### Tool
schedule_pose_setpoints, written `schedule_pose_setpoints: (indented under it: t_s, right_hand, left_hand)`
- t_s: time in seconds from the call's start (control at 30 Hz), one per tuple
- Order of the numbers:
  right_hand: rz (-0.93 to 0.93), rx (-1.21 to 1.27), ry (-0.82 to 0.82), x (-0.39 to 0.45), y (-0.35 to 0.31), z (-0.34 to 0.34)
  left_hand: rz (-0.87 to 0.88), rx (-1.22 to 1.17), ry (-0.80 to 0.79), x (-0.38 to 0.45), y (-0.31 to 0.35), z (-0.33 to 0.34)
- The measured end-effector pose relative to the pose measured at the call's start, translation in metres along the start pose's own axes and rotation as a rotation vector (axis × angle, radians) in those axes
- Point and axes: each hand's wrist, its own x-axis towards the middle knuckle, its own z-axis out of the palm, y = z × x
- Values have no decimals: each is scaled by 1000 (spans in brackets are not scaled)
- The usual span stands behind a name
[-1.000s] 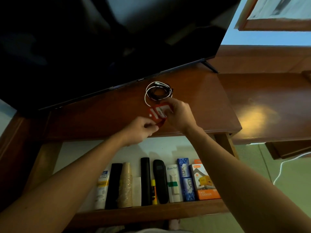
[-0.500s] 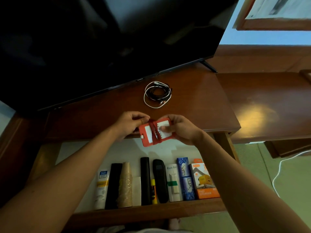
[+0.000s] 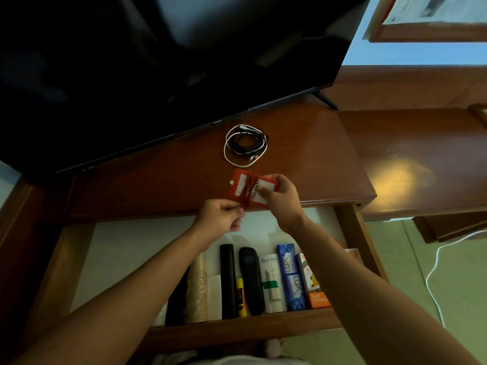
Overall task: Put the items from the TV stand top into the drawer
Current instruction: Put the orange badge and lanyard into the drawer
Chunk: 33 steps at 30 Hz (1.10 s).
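Two red card holders (image 3: pixel 241 187) with white inserts, one printed PELAWAT, are held above the front edge of the TV stand top (image 3: pixel 316 164). My right hand (image 3: pixel 279 197) grips them from the right, thumb across the white card. My left hand (image 3: pixel 220 217) pinches their lower edge or strap from below. A coil of white and black cables (image 3: pixel 245 144) lies on the stand behind them. Below, the open drawer (image 3: pixel 237 331) holds a row of items.
A large black TV (image 3: pixel 158 61) stands at the back of the stand. The drawer holds stacked paper cups (image 3: pixel 197 291), a black remote (image 3: pixel 251 280), blue boxes (image 3: pixel 290 277) and an orange charger box (image 3: pixel 315 291). A lower wooden surface (image 3: pixel 421 159) lies right, with a white cable (image 3: pixel 434 272) on the floor.
Both hands brought the red card holders toward me over the drawer, then moved them back up above the stand's front edge. My left hand shifted its hold to their lower edge.
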Motion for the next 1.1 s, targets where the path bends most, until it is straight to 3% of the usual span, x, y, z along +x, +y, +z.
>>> schedule_pose_setpoints:
  t_s: [0.07, 0.17, 0.3, 0.47, 0.7, 0.83, 0.93, 1.1]
  right_hand:
    - [-70, -144, 41, -1, 1, 1]
    - [-145, -340, -41, -2, 4, 2]
    - [-60, -304, -193, -6, 1, 1]
    - [164, -165, -315, -10, 0, -5]
    - [453, 81, -373, -13, 8, -20]
    - [557, 56, -291, -8, 13, -29]
    - [624, -54, -360, -8, 14, -31]
    - [609, 26, -356, -11, 9, -30]
  left_hand:
    - [114, 196, 40, -1, 1, -4]
    - [429, 566, 29, -2, 7, -10]
    - [696, 819, 12, 8, 14, -18]
    - [695, 996, 145, 13, 9, -28]
    - [610, 1007, 10, 13, 13, -26]
    - [709, 977, -56, 12, 4, -21]
    - [844, 964, -40, 11, -2, -18]
    - [1038, 1043, -44, 10, -8, -12]
